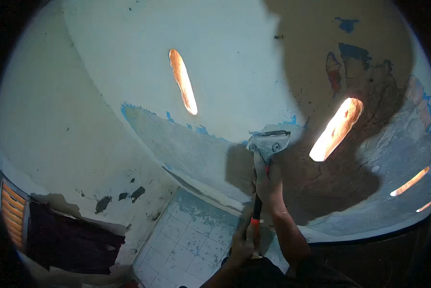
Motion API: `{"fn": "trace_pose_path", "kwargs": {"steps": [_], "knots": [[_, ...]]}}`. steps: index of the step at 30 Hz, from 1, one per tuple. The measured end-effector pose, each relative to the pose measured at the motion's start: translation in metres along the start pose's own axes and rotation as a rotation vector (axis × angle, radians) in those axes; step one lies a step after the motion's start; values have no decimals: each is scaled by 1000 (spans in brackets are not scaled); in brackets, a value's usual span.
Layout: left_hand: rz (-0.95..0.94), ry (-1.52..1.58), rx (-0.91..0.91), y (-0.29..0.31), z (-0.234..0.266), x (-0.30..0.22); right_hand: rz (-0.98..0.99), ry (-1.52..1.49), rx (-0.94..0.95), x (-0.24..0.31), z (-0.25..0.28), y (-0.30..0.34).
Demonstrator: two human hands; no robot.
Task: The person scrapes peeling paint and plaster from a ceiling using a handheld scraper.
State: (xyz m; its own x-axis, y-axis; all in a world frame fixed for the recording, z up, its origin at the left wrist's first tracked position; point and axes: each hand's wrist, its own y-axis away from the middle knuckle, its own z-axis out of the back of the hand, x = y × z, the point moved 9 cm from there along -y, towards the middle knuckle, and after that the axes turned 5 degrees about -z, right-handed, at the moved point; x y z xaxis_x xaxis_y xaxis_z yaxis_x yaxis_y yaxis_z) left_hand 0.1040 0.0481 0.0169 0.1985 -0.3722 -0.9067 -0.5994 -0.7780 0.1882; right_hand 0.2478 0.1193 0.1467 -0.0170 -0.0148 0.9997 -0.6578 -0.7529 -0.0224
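A long-handled scraper (270, 142) with a wide grey head and a black and red handle is held up against the wall (215, 96). Its blade edge lies along the border between pale paint and bare grey plaster (191, 144). Just below the head, my right hand (270, 186) is closed round the upper shaft. Lower down, near my body, my left hand (243, 245) wraps the handle by its red part. Blue flecks of an older coat show along the ragged paint edge on both sides of the head.
Bright light streaks (182, 81) and my shadow fall across the wall. To the right is a darker patch with peeled spots (347, 53). Below lie dusty white floor tiles (191, 240). A dark cloth (73, 237) hangs beside a slatted window (12, 211) at lower left.
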Motion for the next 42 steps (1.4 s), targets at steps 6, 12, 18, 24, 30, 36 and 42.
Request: {"fn": "trace_pose_path", "kwargs": {"steps": [6, 12, 18, 24, 30, 36, 42], "knots": [[-253, -318, -93, -1, 12, -12, -307, -414, 107, -23, -10, 13], [-110, -334, -52, -3, 17, -2, -339, -404, 85, -28, -6, 14], [-91, -137, -69, -3, 8, -14, -215, -287, 102, 1, -13, 4], [-91, -154, -36, -7, 12, -9, -156, -426, 158, -17, -14, -12], [-126, -145, -94, 2, 7, -11, -340, -409, 66, 0, -10, 11], [-110, -106, -104, 4, 3, -21, -220, -355, 188, 18, -14, 7], [-216, -262, -117, -14, 2, -47, -3, -328, 170, 45, -11, -14]]}}
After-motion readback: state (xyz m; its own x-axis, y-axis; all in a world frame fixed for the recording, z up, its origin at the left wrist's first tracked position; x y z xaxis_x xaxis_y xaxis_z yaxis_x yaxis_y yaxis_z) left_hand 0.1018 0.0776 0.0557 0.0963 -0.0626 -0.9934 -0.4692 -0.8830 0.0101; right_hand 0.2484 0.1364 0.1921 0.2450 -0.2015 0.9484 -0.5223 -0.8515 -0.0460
